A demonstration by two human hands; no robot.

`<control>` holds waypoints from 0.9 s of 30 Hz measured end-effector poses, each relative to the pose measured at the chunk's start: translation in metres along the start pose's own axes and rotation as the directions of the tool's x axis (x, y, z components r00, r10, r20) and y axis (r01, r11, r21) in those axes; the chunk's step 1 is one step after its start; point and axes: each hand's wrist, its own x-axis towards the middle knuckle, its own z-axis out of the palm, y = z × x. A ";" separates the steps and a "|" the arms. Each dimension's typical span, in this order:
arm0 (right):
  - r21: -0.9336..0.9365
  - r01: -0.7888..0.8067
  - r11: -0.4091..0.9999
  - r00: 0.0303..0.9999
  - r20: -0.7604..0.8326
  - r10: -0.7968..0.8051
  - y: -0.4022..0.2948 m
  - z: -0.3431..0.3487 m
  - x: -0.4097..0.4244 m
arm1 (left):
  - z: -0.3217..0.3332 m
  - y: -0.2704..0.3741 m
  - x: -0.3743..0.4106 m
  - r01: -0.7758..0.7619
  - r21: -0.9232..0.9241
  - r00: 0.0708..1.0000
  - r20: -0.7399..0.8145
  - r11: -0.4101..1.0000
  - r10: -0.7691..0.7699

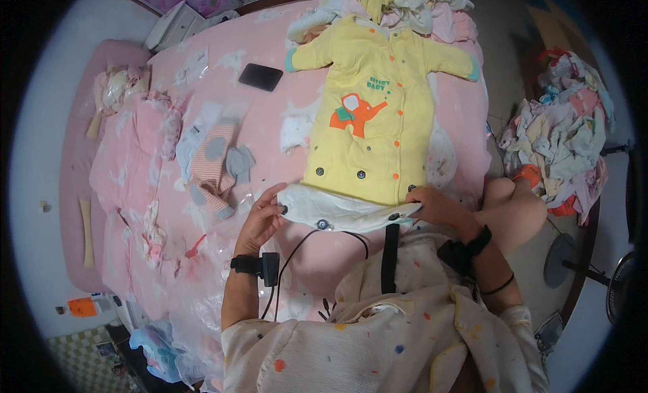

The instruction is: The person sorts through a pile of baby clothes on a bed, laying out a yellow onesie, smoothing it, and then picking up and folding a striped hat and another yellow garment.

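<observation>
A yellow baby sleeping bag [372, 124] lies flat on the bed, its two sleeves spread and an orange elephant on its front. Its bottom flap, turned to the white lining [349, 210], carries dark round snaps. My left hand [266, 213] pinches the flap's left corner by a snap. At the right corner, my right hand [435, 205] grips the flap next to the lower edge of the yellow front. Matching snaps show on the yellow cloth just above the fold.
On the pink bedsheet [273, 33] lie a black phone [260, 77] and striped baby clothes [215, 162]. More clothes [420, 8] are heaped beyond the sleeping bag. A large clothes pile [557, 134] and a fan [620, 286] are at the right. Black cables [286, 261] hang near my left wrist.
</observation>
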 end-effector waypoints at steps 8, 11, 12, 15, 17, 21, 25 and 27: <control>-0.117 -0.138 0.984 0.990 -0.027 0.135 0.008 -0.001 -0.001 | 0.010 -0.001 0.014 0.013 0.193 0.999 0.044 0.981 -0.022; -0.117 -0.171 0.978 0.985 -0.020 0.170 0.008 0.000 -0.001 | 0.012 -0.001 0.014 0.030 0.282 0.998 0.044 0.959 -0.044; -0.124 -0.177 0.976 0.984 -0.016 0.176 0.009 0.000 0.000 | 0.012 -0.001 0.014 0.034 0.305 0.997 0.060 0.952 -0.055; -0.153 -0.170 0.973 0.985 -0.064 0.162 0.005 0.001 -0.002 | 0.019 -0.001 0.014 0.011 0.420 0.999 0.034 0.907 -0.029; -0.149 -0.144 0.978 0.989 -0.055 0.138 0.006 0.001 -0.001 | 0.020 -0.001 0.015 -0.019 0.504 1.000 0.004 0.863 0.019; -0.147 -0.187 0.971 0.979 0.052 0.196 0.000 -0.005 0.001 | 0.013 -0.008 0.020 -0.076 0.575 0.994 -0.026 0.814 0.111; -0.147 -0.098 0.984 0.994 -0.054 0.091 -0.013 -0.007 -0.003 | 0.007 -0.010 0.021 -0.065 0.580 0.994 -0.030 0.812 0.102; -0.187 0.075 0.980 0.979 -0.175 -0.108 -0.021 -0.004 -0.001 | 0.006 -0.011 0.020 -0.090 0.613 0.992 -0.018 0.785 0.129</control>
